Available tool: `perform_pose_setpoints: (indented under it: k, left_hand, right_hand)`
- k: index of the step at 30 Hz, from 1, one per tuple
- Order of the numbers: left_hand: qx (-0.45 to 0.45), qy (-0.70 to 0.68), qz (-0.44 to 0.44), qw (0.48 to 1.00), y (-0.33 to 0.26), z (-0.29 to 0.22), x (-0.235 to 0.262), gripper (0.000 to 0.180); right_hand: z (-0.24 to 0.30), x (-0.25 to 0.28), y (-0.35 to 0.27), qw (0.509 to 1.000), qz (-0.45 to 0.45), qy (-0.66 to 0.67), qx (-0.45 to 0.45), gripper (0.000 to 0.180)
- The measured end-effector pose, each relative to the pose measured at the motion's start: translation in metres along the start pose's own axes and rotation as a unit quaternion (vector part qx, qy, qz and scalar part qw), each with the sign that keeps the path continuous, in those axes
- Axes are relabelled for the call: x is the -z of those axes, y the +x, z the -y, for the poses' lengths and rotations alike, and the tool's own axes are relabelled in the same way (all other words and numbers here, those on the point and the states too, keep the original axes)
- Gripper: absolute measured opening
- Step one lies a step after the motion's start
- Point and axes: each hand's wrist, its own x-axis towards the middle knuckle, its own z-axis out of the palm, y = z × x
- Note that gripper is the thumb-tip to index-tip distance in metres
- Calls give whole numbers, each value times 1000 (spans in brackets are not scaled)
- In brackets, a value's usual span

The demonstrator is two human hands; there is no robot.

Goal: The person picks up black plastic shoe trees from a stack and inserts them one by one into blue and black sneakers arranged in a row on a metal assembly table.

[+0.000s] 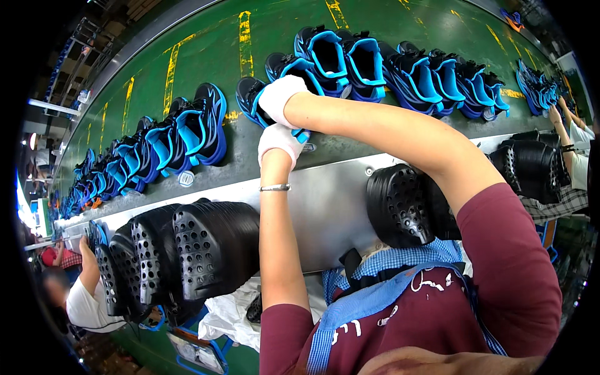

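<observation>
Both my hands wear white gloves and are close together over the conveyor. My right hand (pixel 282 95) is closed on a black sneaker with bright blue lining (pixel 249 100), near its opening; my arm reaches across from the right. Just below it, my left hand (pixel 279 142) is closed at the heel end of the same sneaker, with a bit of blue showing beside the fingers. The gloves hide most of the fingertips. Another sneaker (pixel 325 56) of the same kind stands right behind my hands. A metal bangle (pixel 275 187) circles my left wrist.
Long rows of matching sneakers (pixel 203 125) stand left and right on the green belt (pixel 212 59). Stacked black perforated plastic pieces (pixel 197 250) lie on the metal ledge (pixel 325 206), with another stack (pixel 400 206) at right. Other people's arms (pixel 90 269) show at both sides.
</observation>
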Motion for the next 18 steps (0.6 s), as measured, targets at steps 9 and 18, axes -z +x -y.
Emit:
perform_pose_setpoints:
  k: [9,18]
  left_hand:
    - [4,24,-10,1000,-1,-11,2,38]
    - [101,-176,-109,973,-16,1,-31,34]
  right_hand:
    - [-14,-5,0,996,-36,77,8,25]
    - [-113,14,-42,980,-132,-61,135,29]
